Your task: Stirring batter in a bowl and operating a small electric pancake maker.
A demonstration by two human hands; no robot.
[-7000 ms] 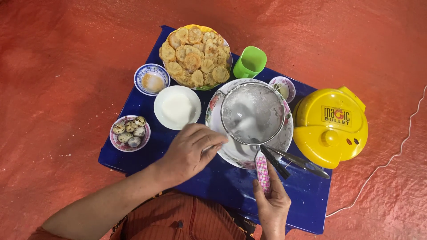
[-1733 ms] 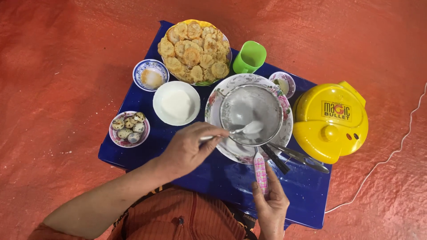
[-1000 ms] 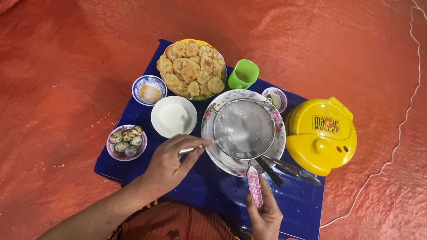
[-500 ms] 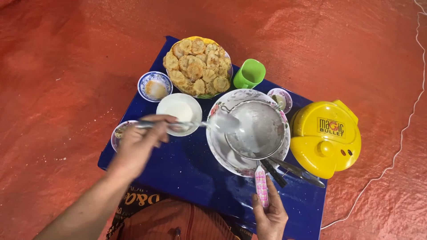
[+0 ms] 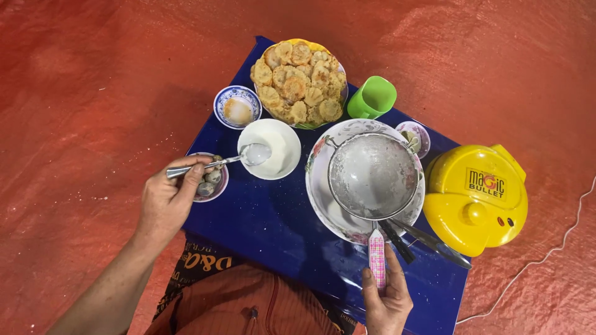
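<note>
My left hand point(image 5: 166, 200) holds a metal spoon point(image 5: 231, 160) by its handle, the bowl of the spoon over the white bowl point(image 5: 269, 149) of white liquid. My right hand point(image 5: 387, 304) grips the pink checked handle point(image 5: 376, 252) of a round metal sieve point(image 5: 373, 175). The sieve rests in a large flowered bowl point(image 5: 318, 180) on the blue table point(image 5: 273, 229). The sieve's mesh is coated with a whitish film.
A plate of fried round cakes point(image 5: 300, 80), a green cup point(image 5: 372, 97), a small blue-patterned dish point(image 5: 236, 107), a bowl of small speckled eggs point(image 5: 211, 180), a tiny dish point(image 5: 415, 136) and a yellow lidded appliance point(image 5: 477, 198) stand around. Metal utensils point(image 5: 428, 241) lie by the sieve. Red floor surrounds the table.
My left hand has carried the spoon from the sieve leftwards to the white bowl. My right hand has stayed on the sieve's handle.
</note>
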